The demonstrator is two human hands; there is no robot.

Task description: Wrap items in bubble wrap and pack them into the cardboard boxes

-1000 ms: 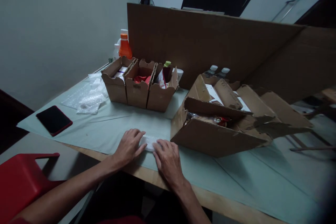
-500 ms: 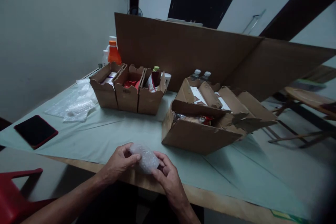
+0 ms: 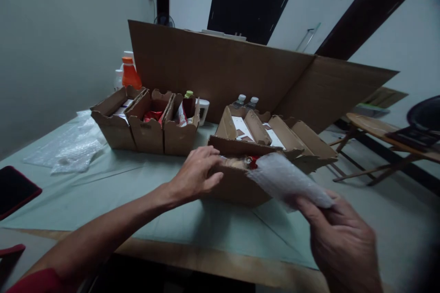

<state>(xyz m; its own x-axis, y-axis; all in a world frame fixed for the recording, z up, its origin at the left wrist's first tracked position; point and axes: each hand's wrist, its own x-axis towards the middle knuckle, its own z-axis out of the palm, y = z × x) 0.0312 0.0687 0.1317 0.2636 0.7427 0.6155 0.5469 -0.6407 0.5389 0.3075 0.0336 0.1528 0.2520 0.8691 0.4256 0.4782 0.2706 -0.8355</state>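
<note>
A flattened bundle of bubble wrap (image 3: pixel 288 178) is gripped at its near end by my right hand (image 3: pixel 343 233). Its far end reaches over the front cardboard box (image 3: pixel 237 188); what it wraps, if anything, cannot be made out. My left hand (image 3: pixel 197 174) is at the left end of that box, thumb apart from the other fingers and nothing visible in it. Whether it touches the cardboard is unclear. Inside the front box, clear packaging and something red partly show.
Three cardboard bins (image 3: pixel 147 135) with packets stand at the left, beside loose bubble wrap (image 3: pixel 79 146). More bins holding white boxes (image 3: pixel 242 128) are behind the front box. A cardboard panel (image 3: pixel 213 68) rises at the back. A tablet (image 3: pixel 17 190) lies at the left edge.
My left hand has let go of the bubble wrap bundle and moved up to the front box. My right hand has carried the bundle up and right, over that box. The view has turned slightly right.
</note>
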